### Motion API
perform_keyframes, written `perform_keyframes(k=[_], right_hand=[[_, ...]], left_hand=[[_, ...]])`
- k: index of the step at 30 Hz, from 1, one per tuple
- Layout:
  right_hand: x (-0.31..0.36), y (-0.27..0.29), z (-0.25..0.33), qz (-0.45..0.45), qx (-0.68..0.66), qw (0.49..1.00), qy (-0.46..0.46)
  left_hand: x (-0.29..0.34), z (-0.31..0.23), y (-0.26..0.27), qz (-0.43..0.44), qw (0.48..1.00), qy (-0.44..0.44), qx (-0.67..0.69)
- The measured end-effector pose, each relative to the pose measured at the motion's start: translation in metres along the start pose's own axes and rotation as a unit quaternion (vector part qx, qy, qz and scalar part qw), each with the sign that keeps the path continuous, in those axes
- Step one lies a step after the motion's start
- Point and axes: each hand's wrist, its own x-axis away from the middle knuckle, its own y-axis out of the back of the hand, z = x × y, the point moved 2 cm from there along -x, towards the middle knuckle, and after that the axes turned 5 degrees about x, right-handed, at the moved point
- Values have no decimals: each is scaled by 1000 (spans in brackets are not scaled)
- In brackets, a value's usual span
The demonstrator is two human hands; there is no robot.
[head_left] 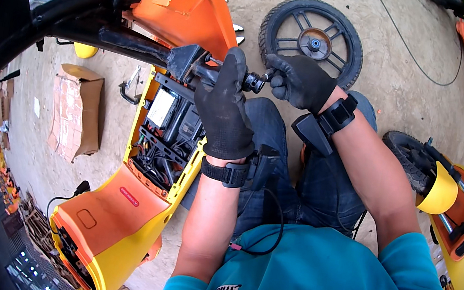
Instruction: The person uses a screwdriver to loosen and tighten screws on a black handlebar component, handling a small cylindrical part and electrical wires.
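My left hand (222, 107), in a black glove, is closed around a black cylindrical part (253, 82) at the end of a black metal bracket (184, 61). The bracket joins the thick black frame tube (94, 4) of an orange and yellow scooter. Just right of the cylinder, my gloved right hand (307, 84) pinches a small, dark metal pin-like piece (268, 74) against or close to the cylinder's end. Its exact kind is too small to tell. Below my left hand, the scooter's open body (169, 123) shows wiring and black modules.
A loose black spoked wheel (314, 43) lies on the concrete floor beyond my hands. To the left stands a battered cardboard box (76, 113). Another yellow and orange scooter (462, 209) is at the right. A thin cable (412, 61) curves across the floor.
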Motion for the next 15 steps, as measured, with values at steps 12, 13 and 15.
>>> perform_keyframes(k=[12,13,15], right_hand=[[-25,6,-2,0,22,993,114],[-23,5,5,-16,17,993,116],[-17,6,18,-52,120,969,208]], left_hand=[[-2,-2,4,-3,999,-7,31],[-2,-2,6,0,999,5,47],[-4,-7,8,12,994,58,95]])
